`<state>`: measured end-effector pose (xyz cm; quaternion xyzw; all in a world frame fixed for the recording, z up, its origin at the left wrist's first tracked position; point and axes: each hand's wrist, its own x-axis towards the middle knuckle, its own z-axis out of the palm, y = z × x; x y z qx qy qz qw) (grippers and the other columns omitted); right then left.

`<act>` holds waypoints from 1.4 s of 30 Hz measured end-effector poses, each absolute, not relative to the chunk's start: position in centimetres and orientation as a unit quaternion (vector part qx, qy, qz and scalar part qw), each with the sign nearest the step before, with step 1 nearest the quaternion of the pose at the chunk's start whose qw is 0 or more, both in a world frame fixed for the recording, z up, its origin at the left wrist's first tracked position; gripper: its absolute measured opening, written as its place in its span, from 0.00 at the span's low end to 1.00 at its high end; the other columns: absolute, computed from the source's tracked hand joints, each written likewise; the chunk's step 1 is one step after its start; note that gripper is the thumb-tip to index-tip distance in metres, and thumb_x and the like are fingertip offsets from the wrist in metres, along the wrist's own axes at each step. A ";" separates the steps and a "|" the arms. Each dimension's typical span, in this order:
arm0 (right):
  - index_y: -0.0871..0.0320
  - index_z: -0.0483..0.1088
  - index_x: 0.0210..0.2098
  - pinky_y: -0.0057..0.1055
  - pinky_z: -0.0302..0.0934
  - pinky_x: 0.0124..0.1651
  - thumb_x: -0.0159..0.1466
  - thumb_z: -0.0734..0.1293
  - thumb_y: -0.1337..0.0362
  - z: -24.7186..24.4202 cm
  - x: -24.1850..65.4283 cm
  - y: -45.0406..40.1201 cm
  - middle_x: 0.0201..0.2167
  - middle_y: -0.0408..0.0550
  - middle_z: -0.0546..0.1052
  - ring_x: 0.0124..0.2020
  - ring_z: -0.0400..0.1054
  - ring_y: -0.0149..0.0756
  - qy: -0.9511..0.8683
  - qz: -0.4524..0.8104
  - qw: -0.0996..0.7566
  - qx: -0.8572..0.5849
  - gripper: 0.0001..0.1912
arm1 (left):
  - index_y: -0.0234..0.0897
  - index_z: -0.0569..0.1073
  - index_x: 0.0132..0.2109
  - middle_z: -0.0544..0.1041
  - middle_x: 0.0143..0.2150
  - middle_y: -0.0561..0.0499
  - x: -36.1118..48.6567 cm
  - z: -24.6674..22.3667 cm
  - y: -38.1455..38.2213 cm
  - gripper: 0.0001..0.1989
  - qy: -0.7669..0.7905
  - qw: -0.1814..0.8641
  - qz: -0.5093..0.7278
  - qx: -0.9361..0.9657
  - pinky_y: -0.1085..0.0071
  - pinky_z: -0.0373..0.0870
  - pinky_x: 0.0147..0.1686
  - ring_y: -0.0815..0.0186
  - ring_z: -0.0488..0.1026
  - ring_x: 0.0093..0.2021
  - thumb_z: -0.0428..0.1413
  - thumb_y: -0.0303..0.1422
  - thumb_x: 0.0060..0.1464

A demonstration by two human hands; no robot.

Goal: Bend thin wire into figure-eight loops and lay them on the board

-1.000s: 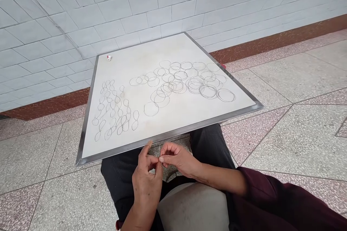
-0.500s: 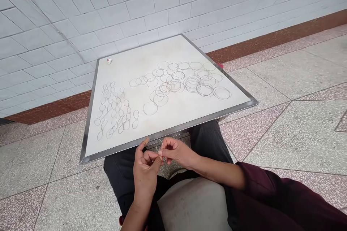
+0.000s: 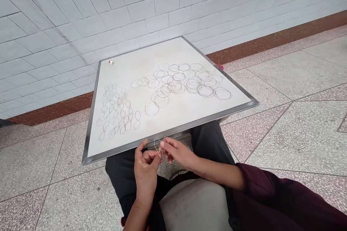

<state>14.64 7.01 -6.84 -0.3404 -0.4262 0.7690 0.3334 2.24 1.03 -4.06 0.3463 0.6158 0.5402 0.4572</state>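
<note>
Figure-eight pieces (image 3: 116, 110): thin, dark wire, each narrowed at the waist into two lobes; laid in loose, partly overlapping columns on the left of the tabletop (image 3: 173, 117), a smooth, off-white square edged in grey metal. Unmoved over the last second.

Small red-and-white item (image 3: 111, 63): far left corner; too small to identify.

Left hand (image 3: 146, 166): below the near edge. Grip closed to a pinch, thumb against fingertip, on the lower end of the wire loop; one finger reaches up to the metal edging.

Wire loop (image 3: 154, 145): between the two hands, held up just in front of the edging; slender, pale, rounded above, drawn together at the pinch. A second ago it showed almost edge-on, as a short line; now its opening faces the viewer. The turn suggests that it is being shaped by the fingers.

Right hand (image 3: 177, 152): fingertips a little higher than half a second ago, now at the loop's right side. Grip nearly closed, apparently on the wire; exact contact is hidden.

Round rings (image 3: 175, 86): plain, single-lobed, thin wire, many overlapping, spread across the middle and right; likewise unmoved.
</note>
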 end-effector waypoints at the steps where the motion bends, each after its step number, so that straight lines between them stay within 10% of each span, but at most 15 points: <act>1: 0.58 0.68 0.32 0.23 0.58 0.23 0.61 0.67 0.44 -6.7 15.0 7.1 0.23 0.39 0.68 0.24 0.62 0.27 -0.434 0.773 0.325 -0.329 0.21 | 0.37 0.57 0.63 0.76 0.28 0.57 2.2 -3.9 1.0 0.36 0.605 0.475 0.545 0.334 0.68 0.70 0.38 0.66 0.72 0.29 0.64 0.36 0.51; 30: 0.59 0.73 0.33 0.23 0.47 0.25 0.53 0.76 0.56 -6.1 16.1 8.3 0.25 0.39 0.71 0.24 0.61 0.25 -0.371 0.819 0.287 -0.331 0.16 | 0.38 0.57 0.67 0.82 0.36 0.50 1.2 -3.4 1.0 0.40 0.587 0.559 0.493 0.316 0.62 0.74 0.46 0.63 0.79 0.37 0.65 0.38 0.52; 42: 0.58 0.70 0.33 0.30 0.63 0.34 0.53 0.75 0.52 -6.3 15.1 7.6 0.27 0.41 0.74 0.28 0.69 0.30 -0.427 0.769 0.343 -0.332 0.19 | 0.38 0.61 0.66 0.81 0.36 0.51 1.1 -2.5 1.1 0.41 0.576 0.593 0.484 0.286 0.63 0.75 0.42 0.63 0.79 0.35 0.67 0.39 0.48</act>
